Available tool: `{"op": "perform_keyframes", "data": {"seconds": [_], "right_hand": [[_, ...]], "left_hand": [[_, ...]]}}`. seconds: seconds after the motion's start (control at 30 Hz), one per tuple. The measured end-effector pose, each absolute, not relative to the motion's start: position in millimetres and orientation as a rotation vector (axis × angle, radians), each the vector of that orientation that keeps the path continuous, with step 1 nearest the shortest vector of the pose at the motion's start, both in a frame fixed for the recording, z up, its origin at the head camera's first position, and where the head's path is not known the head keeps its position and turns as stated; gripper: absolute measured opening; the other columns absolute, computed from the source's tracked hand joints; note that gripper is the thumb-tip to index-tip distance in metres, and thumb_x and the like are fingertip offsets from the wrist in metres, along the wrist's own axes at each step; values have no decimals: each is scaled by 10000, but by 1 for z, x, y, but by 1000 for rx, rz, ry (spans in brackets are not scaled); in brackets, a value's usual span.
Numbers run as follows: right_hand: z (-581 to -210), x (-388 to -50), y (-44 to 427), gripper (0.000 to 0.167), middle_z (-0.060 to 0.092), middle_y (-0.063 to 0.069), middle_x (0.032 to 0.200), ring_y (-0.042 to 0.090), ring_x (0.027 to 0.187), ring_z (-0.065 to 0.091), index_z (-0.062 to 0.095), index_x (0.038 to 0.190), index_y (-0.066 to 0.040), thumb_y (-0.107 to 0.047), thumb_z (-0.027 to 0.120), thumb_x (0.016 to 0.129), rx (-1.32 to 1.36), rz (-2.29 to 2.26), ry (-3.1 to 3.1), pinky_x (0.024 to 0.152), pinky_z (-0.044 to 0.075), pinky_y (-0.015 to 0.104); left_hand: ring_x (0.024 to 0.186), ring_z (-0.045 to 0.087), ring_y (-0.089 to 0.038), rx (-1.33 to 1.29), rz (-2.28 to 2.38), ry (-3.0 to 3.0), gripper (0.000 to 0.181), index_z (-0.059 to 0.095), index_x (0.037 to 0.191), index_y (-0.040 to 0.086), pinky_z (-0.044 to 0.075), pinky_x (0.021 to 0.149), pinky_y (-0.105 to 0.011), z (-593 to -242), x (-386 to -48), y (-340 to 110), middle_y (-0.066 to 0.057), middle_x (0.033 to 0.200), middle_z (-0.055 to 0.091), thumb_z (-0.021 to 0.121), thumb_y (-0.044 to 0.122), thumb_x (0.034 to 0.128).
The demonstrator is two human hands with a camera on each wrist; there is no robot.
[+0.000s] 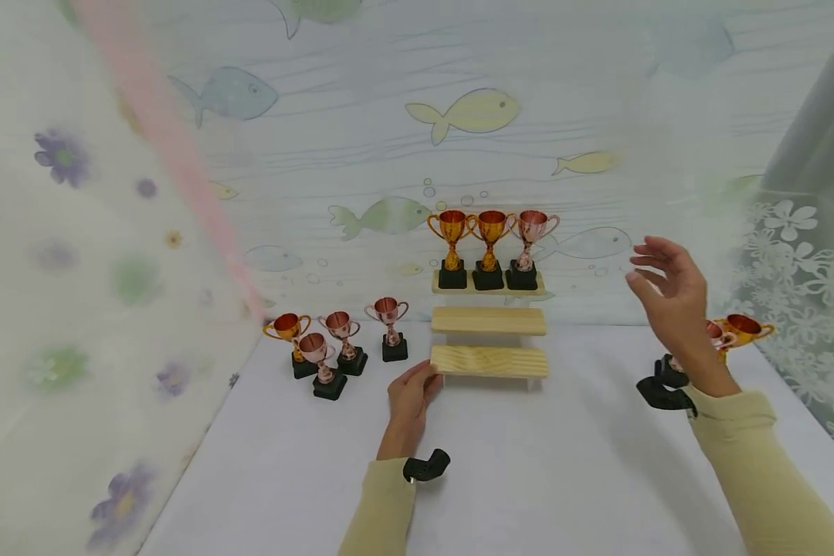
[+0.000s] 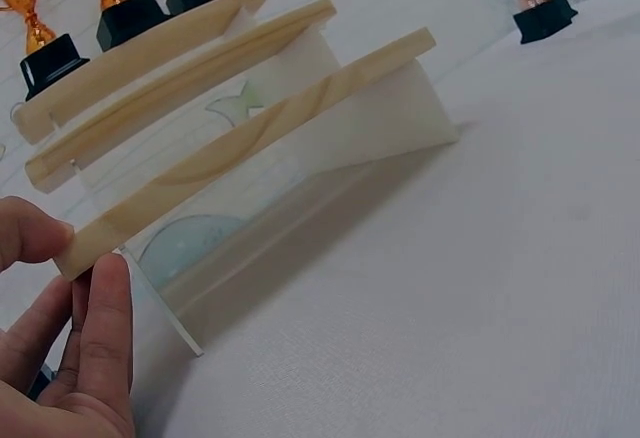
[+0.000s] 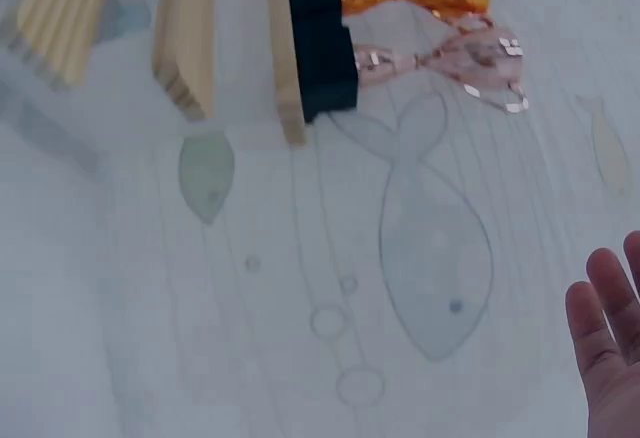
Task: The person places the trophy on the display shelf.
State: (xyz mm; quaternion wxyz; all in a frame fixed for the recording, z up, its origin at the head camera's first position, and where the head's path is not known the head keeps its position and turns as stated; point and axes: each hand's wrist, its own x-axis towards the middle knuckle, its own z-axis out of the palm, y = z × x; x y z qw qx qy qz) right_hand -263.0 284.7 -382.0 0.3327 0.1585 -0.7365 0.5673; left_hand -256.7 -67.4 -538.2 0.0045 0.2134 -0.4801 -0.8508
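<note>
A stepped rack has three wooden shelves; its lowest shelf (image 1: 489, 361) is pinched at the left end by the left hand (image 1: 408, 401). The left wrist view shows the thumb of that left hand (image 2: 70, 328) on top of the lowest shelf (image 2: 250, 148) and fingers beneath. Two gold cups and a pink cup (image 1: 528, 232) stand in a row on the top shelf (image 1: 445, 290). The right hand (image 1: 677, 297) is raised to the right of the rack, fingers slightly bent and holding nothing; the right wrist view shows only its fingers (image 3: 608, 328).
Left of the rack, a pink cup (image 1: 391, 316) stands alone, and a gold cup (image 1: 288, 328) stands grouped with pink cups (image 1: 316, 351). Behind the right forearm are another gold cup (image 1: 744, 328) and a partly hidden pink cup. A fish-patterned curtain (image 1: 361, 154) hangs behind the table.
</note>
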Motion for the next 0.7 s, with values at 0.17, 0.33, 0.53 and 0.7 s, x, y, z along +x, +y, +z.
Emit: {"op": "perform_keyframes", "data": {"seconds": [0.17,0.33,0.53,0.7], "right_hand": [[-391,-243,331,505,604,-114,1203,50,1105,589,556,1397,-48,106,611,919,279,1351,-1937,950,475,102],[-423,-229,370,503,575,-163,1189,11,1094,554,603,1357,-116,74,658,895,56,1248,-1969,929,462,58],[-465,-220,392,505,505,-252,1188,-39,1111,482,613,1341,-78,-2,729,855,-132,1148,-1910,942,421,91],[-485,-216,400,543,439,-294,1188,-74,1094,419,589,1372,-85,-110,768,860,-258,1131,-1973,916,388,77]], "left_hand": [[935,674,-173,657,-2671,-1488,356,644,1248,-104,607,841,-249,-540,-256,-68,-182,1115,659,690,-11,908],[933,673,-170,660,-2675,-1488,365,638,1256,-106,607,843,-248,-539,-256,-68,-182,1112,657,688,-17,906],[920,675,-169,658,-2681,-1477,365,635,1258,-106,609,834,-248,-540,-257,-69,-172,1087,664,688,-18,908],[903,678,-166,657,-2679,-1477,364,642,1249,-105,611,818,-246,-540,-258,-68,-161,1060,674,699,-15,901]]}}
